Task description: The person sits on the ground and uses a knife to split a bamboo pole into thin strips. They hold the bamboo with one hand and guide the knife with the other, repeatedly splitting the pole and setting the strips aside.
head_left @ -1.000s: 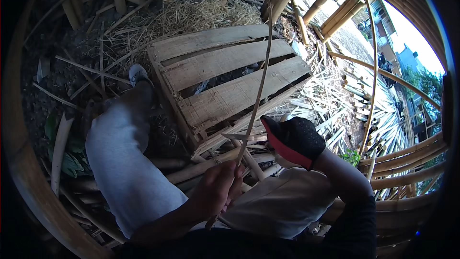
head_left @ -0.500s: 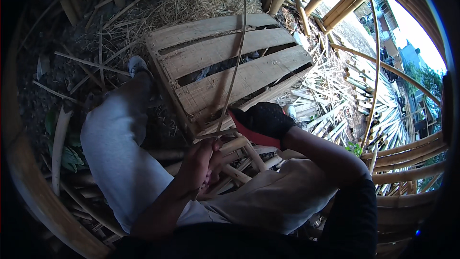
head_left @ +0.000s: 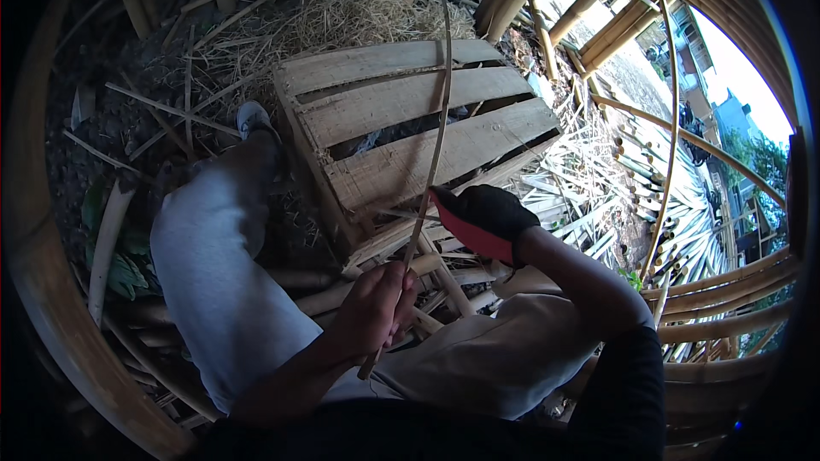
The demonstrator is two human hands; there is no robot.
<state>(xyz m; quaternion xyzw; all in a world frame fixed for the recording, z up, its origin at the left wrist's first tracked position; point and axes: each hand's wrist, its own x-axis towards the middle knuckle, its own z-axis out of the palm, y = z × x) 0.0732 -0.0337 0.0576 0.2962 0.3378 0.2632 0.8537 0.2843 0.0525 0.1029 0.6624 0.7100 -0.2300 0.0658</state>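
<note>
A long, thin bamboo strip (head_left: 441,115) slants up from my lap across a wooden pallet-like crate (head_left: 389,172), bending slightly toward its far tip. My bare left hand (head_left: 376,306) is closed around the strip near its lower end, which pokes out below the fist. Farther up, my right hand (head_left: 485,220), in a black glove with a red palm, is closed with its fingertips at the strip. Its inner fingers are hidden, so I cannot tell whether a tool is in it too. Both hands are over my lap, in front of the crate's near edge.
Bamboo poles and offcuts (head_left: 444,286) lie between my legs and the crate. Dry shavings (head_left: 359,21) are heaped behind it. Stacked bamboo poles (head_left: 675,196) spread out in sunlight at the right. Bamboo rails (head_left: 726,290) run along the right, and a thick curved pole (head_left: 81,350) stands at my left.
My left hand has moved slightly right, and the strip's lower end now shows below it. My gloved right hand has shifted a little to the right and the gap between the hands has widened.
</note>
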